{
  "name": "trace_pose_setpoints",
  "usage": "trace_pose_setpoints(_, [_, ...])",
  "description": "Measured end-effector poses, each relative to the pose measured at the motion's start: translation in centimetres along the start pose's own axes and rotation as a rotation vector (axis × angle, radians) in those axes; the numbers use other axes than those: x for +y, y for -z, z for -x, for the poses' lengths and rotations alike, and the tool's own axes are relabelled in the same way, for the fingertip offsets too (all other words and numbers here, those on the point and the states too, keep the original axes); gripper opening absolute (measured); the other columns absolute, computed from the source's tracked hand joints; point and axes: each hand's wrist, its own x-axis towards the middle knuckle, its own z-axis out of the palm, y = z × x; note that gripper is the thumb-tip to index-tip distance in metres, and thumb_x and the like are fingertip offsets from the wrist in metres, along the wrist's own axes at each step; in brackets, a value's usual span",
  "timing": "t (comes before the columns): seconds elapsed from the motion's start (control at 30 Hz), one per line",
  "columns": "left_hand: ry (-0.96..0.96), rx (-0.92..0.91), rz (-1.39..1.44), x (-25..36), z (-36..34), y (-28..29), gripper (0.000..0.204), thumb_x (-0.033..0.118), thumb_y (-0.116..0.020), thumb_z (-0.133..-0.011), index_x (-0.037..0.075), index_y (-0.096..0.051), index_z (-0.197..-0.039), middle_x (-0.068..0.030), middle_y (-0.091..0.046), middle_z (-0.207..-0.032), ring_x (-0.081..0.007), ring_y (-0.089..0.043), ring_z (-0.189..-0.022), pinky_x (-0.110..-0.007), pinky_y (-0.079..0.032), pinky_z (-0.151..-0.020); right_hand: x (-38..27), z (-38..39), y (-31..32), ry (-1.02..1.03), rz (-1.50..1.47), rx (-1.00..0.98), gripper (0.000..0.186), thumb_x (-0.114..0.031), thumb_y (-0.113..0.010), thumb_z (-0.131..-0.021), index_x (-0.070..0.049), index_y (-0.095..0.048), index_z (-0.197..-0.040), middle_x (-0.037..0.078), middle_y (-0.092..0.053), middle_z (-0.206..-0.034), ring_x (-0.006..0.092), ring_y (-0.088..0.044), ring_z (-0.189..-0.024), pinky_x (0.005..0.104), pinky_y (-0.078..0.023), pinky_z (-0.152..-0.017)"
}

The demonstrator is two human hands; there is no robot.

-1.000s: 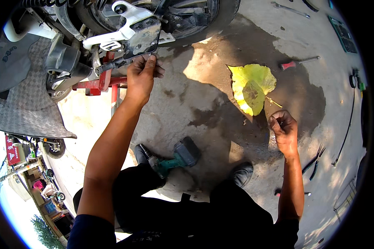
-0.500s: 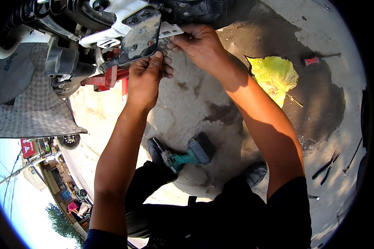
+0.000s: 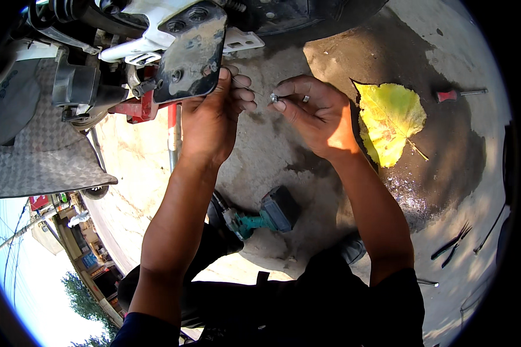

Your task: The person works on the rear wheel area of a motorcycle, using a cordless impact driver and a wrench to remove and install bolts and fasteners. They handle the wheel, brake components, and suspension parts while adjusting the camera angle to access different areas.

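Observation:
My right hand (image 3: 318, 113) pinches a small shiny metal fastener (image 3: 274, 98) between thumb and fingertip, over the concrete; whether it is a nut or a bolt I cannot tell. My left hand (image 3: 211, 118) is closed by the lower corner of a dirty black plate (image 3: 194, 55), thumb at its edge and fingers curled. A thin wire (image 3: 249, 88) runs out from the left fingers and ends short of the fastener. Above the hands, the plate sits on a white metal frame (image 3: 165, 20) of a vehicle. A slotted white bracket (image 3: 243, 40) sticks out beside it.
A teal cordless power tool (image 3: 252, 222) rests near my feet. On the right lie a large yellow leaf (image 3: 391, 121), a red-handled screwdriver (image 3: 460, 94) and black pliers (image 3: 451, 246). A red metal support (image 3: 134, 110) stands under the vehicle, beside a checkered mat (image 3: 52, 162).
My right hand has come away from the white bracket, down and to the right, and now shows a metal fastener in its fingertips. My left hand stays by the plate's corner.

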Motion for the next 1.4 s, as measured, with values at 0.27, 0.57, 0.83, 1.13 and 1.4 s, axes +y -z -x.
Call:
trace_pose_setpoints(0.27, [-0.016,0.037,0.067,-0.6,-0.2,-0.5,0.018,0.019,-0.054,-0.102,0.003,-0.062,-0.106,-0.0114,-0.070,-0.092,-0.0191,-0.067,-0.075,-0.031,-0.054,-0.068,0.9,-0.6,-0.7,0.085,-0.083,-0.004,0.016,0.008,-0.065,-0.089,0.004,-0.064,-0.105,0.008,-0.068,-0.096,0.0108,-0.065,-0.091,0.0246,-0.054,-0.082])
trace_pose_setpoints(0.57, [-0.060,0.035,0.016,-0.8,-0.2,-0.5,0.017,0.018,-0.053,-0.103,0.003,-0.060,-0.106,-0.0124,-0.069,-0.095,-0.0193,-0.068,-0.076,-0.032,-0.056,-0.069,1.8,-0.8,-0.7,0.112,-0.099,-0.019,0.019,0.009,-0.063,-0.091,0.002,-0.060,-0.108,0.010,-0.065,-0.104,0.0127,-0.062,-0.093,0.0266,-0.052,-0.084])
trace_pose_setpoints(0.83, [-0.095,0.064,-0.065,-0.8,-0.2,-1.1,0.016,0.018,-0.052,-0.103,0.003,-0.059,-0.103,-0.0124,-0.067,-0.095,-0.0181,-0.067,-0.075,-0.031,-0.056,-0.069,0.4,-1.1,-0.9,0.331,0.244,0.030,0.021,0.010,-0.065,-0.082,0.002,-0.064,-0.102,0.011,-0.065,-0.098,0.0162,-0.066,-0.086,0.0277,-0.053,-0.076])
trace_pose_setpoints(1.13, [-0.118,0.066,-0.100,-1.0,-0.3,-1.1,0.016,0.018,-0.052,-0.103,0.003,-0.059,-0.103,-0.0121,-0.067,-0.094,-0.0186,-0.066,-0.075,-0.032,-0.056,-0.069,-1.9,-1.7,-0.9,0.358,0.498,0.028,0.022,0.008,-0.067,-0.076,0.001,-0.067,-0.097,0.014,-0.066,-0.091,0.0215,-0.068,-0.078,0.0289,-0.054,-0.069])
trace_pose_setpoints(1.4, [-0.089,0.096,-0.072,-0.9,-0.6,-0.2,0.015,0.017,-0.054,-0.102,0.004,-0.062,-0.105,-0.0093,-0.068,-0.097,-0.0177,-0.066,-0.080,-0.031,-0.055,-0.073,-0.6,-2.5,-2.2,0.401,0.441,0.055,0.024,0.007,-0.066,-0.080,0.000,-0.069,-0.102,0.013,-0.067,-0.095,0.0247,-0.069,-0.084,0.0308,-0.054,-0.073])
